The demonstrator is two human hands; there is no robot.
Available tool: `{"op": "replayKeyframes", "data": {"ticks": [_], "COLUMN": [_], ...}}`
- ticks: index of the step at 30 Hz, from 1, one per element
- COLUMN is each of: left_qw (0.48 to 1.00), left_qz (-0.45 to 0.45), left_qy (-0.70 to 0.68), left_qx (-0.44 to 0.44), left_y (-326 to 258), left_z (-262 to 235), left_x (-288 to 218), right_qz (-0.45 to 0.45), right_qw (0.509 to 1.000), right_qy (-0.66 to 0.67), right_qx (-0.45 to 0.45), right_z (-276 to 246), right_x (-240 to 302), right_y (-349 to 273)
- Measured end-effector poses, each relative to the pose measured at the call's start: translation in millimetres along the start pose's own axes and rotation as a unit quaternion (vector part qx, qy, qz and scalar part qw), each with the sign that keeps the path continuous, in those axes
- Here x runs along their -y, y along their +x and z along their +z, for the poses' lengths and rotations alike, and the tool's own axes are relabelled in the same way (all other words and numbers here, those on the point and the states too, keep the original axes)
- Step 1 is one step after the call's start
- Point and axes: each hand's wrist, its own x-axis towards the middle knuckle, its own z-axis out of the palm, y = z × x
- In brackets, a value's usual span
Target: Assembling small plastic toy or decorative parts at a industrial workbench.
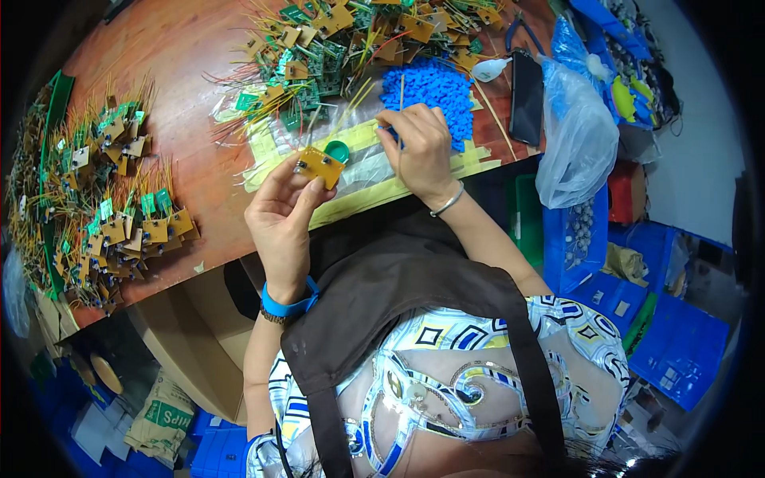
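Observation:
Between the thumb and fingers of my left hand [287, 207] is a small tan circuit board [320, 167] with dark components and thin wires rising from it. A round green cup-like piece [338, 150] shows right at the board's upper edge; whether it touches the board I cannot tell. My right hand [422, 151] is closed in a pinch, with a thin pale stick [402, 89] rising from its fingers. Just beyond that hand lies a heap of small blue pieces [438, 86]. Yellow tape [351, 205] edges the clear sheet under both hands.
Wired boards pile up at the back [319, 68] and in clusters at the left [119, 231]. A black phone [526, 99], a white dropper bottle [489, 70] and pliers [522, 33] lie at the back right. A plastic bag [578, 143] hangs beside a blue bin [558, 251].

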Motion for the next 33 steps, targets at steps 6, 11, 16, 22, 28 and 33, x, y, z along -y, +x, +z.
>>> {"op": "replayKeyframes", "data": {"ticks": [6,11,16,22,28,33], "left_qw": [0.998,0.997,0.997,0.997,0.997,0.996], "left_qz": [-0.041,-0.032,-0.035,-0.039,-0.040,-0.042], "left_qy": [-0.034,-0.053,-0.055,-0.048,-0.048,-0.053], "left_qx": [0.018,0.039,0.045,0.042,0.047,0.051], "left_y": [4,4,2,1,-2,-4], "left_z": [5,7,6,9,10,9], "left_x": [3,7,10,5,4,6], "right_qz": [-0.088,-0.109,-0.101,-0.082,-0.066,-0.064], "right_qw": [0.975,0.980,0.983,0.984,0.984,0.983], "right_qy": [0.196,0.157,0.153,0.157,0.163,0.170], "right_qx": [-0.063,-0.054,-0.019,-0.026,-0.033,-0.035], "right_z": [-26,-18,-25,-25,-23,-21], "right_x": [47,57,57,58,60,61], "right_y": [15,20,21,17,15,14]}}
